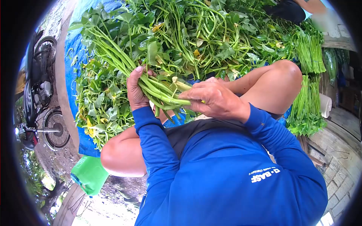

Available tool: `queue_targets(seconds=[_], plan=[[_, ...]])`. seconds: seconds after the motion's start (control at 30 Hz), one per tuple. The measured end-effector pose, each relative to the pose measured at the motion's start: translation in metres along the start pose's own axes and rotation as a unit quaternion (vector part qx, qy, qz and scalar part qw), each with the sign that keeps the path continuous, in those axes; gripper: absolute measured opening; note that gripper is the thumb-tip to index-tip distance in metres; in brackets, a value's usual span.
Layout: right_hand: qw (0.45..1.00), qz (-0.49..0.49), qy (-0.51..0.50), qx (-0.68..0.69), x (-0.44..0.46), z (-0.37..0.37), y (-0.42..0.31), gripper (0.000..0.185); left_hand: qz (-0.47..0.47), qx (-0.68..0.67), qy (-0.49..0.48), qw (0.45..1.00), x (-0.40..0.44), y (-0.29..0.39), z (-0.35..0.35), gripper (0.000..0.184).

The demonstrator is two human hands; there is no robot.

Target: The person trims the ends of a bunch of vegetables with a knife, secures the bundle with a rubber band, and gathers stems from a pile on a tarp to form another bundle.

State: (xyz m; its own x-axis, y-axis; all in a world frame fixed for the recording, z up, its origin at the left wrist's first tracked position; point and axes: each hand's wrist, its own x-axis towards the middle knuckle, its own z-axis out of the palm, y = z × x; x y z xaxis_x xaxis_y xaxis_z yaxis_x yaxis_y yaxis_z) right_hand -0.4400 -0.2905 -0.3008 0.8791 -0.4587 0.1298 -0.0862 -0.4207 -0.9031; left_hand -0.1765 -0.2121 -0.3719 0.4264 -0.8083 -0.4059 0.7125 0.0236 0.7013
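My left hand (pixel 137 88) is wrapped round a bunch of water spinach (pixel 117 56), its thumb lying across the pale green stems. The leafy tops point up and left, and the cut ends point right, above my lap. At those ends, my right hand (pixel 217 98) has its fingers closed on a stem; part of the grip is hidden behind the knuckles. A withered, yellowish piece (pixel 175 81) sticks up from the bunch between both hands. Beyond them spreads a large heap of loose water spinach (pixel 203 34), with some yellow leaves in it.
Blue sheeting (pixel 71 52) lies under the heap. Tidy bundles of water spinach (pixel 309 52) are stacked at right. A green plastic container (pixel 90 175) stands by my left knee. A motorcycle (pixel 43 90) is parked at far left. Part of another person (pixel 290 10) shows at top right.
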Motion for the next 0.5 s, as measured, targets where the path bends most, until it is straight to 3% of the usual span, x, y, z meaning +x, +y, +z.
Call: queue_targets(seconds=[0.17,0.27,0.37,0.4,0.5], plan=[[0.998,0.023,0.050,-0.005,-0.004,-0.002,-0.008,0.019,0.024,-0.011,0.004,1.000,-0.003,0.001,0.001,0.031],[0.954,0.266,-0.135,0.027,0.003,-0.005,-0.018,0.025,0.044,0.032,0.019,0.998,-0.004,0.006,0.012,0.025],[0.906,0.206,-0.367,0.054,-0.014,0.017,-0.009,0.031,0.078,0.016,0.040,0.996,-0.002,0.015,0.021,0.022],[0.934,0.122,-0.336,0.025,-0.031,0.028,0.014,0.029,0.062,0.005,0.026,0.998,-0.004,0.024,0.018,0.022],[0.966,0.182,-0.185,-0.005,-0.017,-0.019,-0.013,0.026,0.039,-0.033,-0.014,0.999,-0.014,0.040,0.004,0.025]])
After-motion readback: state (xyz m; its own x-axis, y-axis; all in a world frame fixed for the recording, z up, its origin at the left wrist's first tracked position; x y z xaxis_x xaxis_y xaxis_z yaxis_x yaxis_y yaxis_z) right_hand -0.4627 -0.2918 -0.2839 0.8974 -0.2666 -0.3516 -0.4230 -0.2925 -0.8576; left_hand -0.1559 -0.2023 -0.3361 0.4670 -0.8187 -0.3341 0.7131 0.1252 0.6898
